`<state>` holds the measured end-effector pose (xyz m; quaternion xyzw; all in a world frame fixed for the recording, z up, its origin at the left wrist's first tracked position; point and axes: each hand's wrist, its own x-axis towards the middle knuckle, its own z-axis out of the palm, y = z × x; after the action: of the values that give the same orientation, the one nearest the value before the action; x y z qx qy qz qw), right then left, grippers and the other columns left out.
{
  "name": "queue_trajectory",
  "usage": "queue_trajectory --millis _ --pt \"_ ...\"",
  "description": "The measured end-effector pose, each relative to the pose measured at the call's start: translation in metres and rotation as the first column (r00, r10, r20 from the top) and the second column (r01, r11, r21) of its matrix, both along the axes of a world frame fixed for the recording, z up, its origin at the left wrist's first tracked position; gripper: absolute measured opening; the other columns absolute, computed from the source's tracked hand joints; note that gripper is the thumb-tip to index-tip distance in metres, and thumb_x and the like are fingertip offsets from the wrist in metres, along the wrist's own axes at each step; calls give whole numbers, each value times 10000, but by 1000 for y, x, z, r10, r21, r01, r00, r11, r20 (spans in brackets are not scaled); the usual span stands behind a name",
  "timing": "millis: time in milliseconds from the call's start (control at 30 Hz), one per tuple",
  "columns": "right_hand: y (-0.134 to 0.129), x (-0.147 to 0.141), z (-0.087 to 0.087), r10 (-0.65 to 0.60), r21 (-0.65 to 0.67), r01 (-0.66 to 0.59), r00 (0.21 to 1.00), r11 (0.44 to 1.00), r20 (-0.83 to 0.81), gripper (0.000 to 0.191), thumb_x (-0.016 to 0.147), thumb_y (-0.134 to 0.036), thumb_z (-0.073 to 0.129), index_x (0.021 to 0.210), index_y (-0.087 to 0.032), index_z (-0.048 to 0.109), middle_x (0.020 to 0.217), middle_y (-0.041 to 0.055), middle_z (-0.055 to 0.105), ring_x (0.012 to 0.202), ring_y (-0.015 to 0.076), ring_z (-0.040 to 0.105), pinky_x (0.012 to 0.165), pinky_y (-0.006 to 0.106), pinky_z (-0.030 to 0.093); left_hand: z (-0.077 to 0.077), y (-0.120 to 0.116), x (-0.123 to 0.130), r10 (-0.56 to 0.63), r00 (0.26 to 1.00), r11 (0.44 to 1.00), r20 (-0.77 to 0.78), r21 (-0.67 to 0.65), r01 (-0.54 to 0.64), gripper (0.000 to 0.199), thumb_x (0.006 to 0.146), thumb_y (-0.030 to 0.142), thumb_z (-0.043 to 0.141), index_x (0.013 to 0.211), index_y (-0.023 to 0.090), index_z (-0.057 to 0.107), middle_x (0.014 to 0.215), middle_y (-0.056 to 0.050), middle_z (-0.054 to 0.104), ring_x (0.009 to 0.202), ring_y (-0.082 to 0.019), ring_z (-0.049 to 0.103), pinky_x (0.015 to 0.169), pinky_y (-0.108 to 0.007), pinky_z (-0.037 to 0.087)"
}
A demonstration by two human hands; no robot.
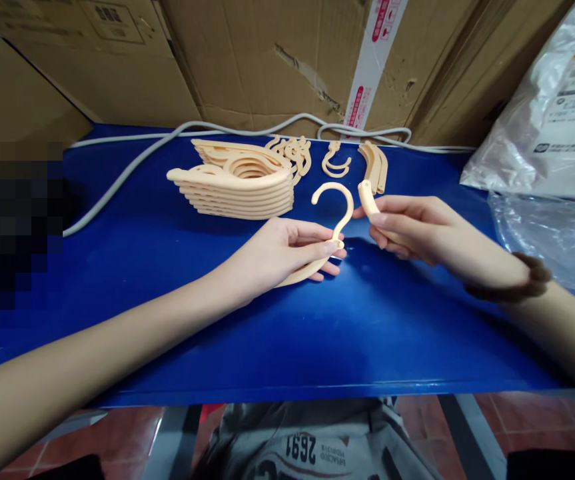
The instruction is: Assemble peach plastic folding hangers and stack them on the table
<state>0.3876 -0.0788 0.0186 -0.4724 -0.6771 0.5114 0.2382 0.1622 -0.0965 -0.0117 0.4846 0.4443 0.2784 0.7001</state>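
My left hand [282, 253] pinches a cream plastic hanger piece, a hook [350, 200] joined to a curved arm [300, 275], at the joint between thumb and fingers. The hook points up and curls to the left. In my right hand [412, 227] is a separate curved hanger arm [367, 198], its holed end sticking up past the thumb and the rest hidden by the palm. A small gap lies between the two pieces. Behind my left hand stands a stack of cream hangers [237, 193].
Loose hooks [294, 153], a few more hooks [336, 163] and several curved arms [374, 163] lie behind my hands on the blue table [287, 347]. A white cable [132, 173] runs along the back against cardboard boxes [267, 67]. Plastic bags [542, 127] sit at the right.
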Motion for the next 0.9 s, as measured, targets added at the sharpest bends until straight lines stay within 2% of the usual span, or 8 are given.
queue_trajectory --millis 67,133,233,367,433,567,733,900 --pt "-6 0 -1 81 177 -102 990 979 119 286 969 -447 590 827 -200 614 700 0 534 557 104 415 459 257 303 0 1 -1 26 1000 1000 9 14 -26 155 958 193 691 1087 125 742 1087 -88 787 823 -131 769 692 -191 607" --pt "-7 2 0 131 288 -197 963 937 234 350 997 -447 536 755 -198 584 673 -6 514 570 108 415 496 264 313 -1 2 -2 43 999 999 9 27 -43 177 966 220 682 1108 136 748 1135 -97 778 838 -137 767 690 -199 612" --pt "-5 8 1 223 312 -324 921 893 320 342 1017 -435 490 795 -194 588 670 -16 535 584 110 445 534 253 342 -2 4 -2 51 999 998 -3 40 -51 191 961 247 688 1107 147 761 1163 -105 770 881 -158 766 696 -216 621" --pt "-2 13 -7 306 316 -446 862 837 405 307 1031 -426 459 997 -183 643 662 -35 518 557 101 432 529 236 339 -2 4 -3 38 999 998 0 57 -38 189 938 241 712 1096 160 778 1126 -96 781 973 -187 757 712 -224 629" --pt "-2 14 -11 286 357 -462 848 812 446 319 1035 -431 454 1051 -180 649 644 -42 502 537 99 419 526 236 324 -1 4 -3 30 1000 998 2 59 -30 186 945 225 698 1100 157 777 1114 -93 783 948 -176 758 688 -208 623" --pt "-3 14 -13 251 401 -469 837 787 487 373 1039 -475 450 960 -182 667 600 -43 494 508 102 419 534 250 315 0 5 -3 31 999 997 -5 63 -31 193 959 204 673 1111 141 773 1062 -91 791 845 -143 754 623 -176 600" --pt "-5 14 -13 297 391 -522 810 758 507 373 1042 -455 438 1053 -203 712 748 12 683 617 145 578 621 263 396 1 6 -4 18 999 998 -37 63 -16 227 970 233 663 1153 154 773 833 -59 788 637 -96 699 587 -164 574" --pt "-6 14 -20 268 435 -558 780 707 565 433 1065 -463 391 1061 -169 709 814 53 734 616 143 612 601 255 390 2 4 -6 36 999 998 -5 51 -36 203 977 202 653 1118 142 786 722 -38 759 563 -79 663 516 -131 535"
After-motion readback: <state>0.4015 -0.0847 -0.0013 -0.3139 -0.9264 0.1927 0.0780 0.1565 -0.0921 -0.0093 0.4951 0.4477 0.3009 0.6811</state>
